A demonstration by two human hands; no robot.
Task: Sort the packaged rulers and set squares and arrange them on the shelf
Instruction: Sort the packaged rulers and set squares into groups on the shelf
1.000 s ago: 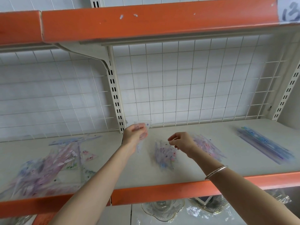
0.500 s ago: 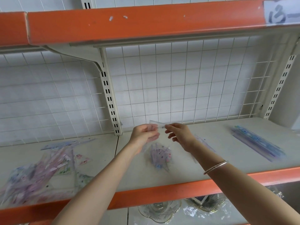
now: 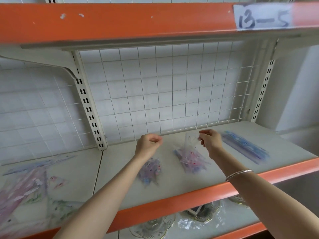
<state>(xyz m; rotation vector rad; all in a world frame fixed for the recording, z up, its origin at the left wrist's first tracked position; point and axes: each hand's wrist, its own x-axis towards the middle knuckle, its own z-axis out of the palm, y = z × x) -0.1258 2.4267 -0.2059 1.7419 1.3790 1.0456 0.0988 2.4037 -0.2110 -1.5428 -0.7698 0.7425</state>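
Note:
On the cream shelf [image 3: 172,185] my right hand [image 3: 209,140] pinches a small clear packaged set square [image 3: 190,140] just above a pile of pink and blue set squares [image 3: 189,158]. My left hand [image 3: 148,146] hovers with curled fingers and nothing in it, above another small pile of set squares [image 3: 150,170]. A row of long blue and purple packaged rulers [image 3: 245,146] lies at the right. A large unsorted heap of packaged rulers and set squares [image 3: 25,185] covers the left part of the shelf.
A white wire grid [image 3: 164,94] backs the shelf, with slotted uprights [image 3: 88,107] at left and right. An orange upper shelf edge [image 3: 120,19] with a label "13-5" hangs overhead. Glass dishes [image 3: 151,228] in plastic sit on the shelf below.
The set square passed from my left hand to my right, which carried it right over the middle pile. My left hand let go and curled. The view shifted rightward.

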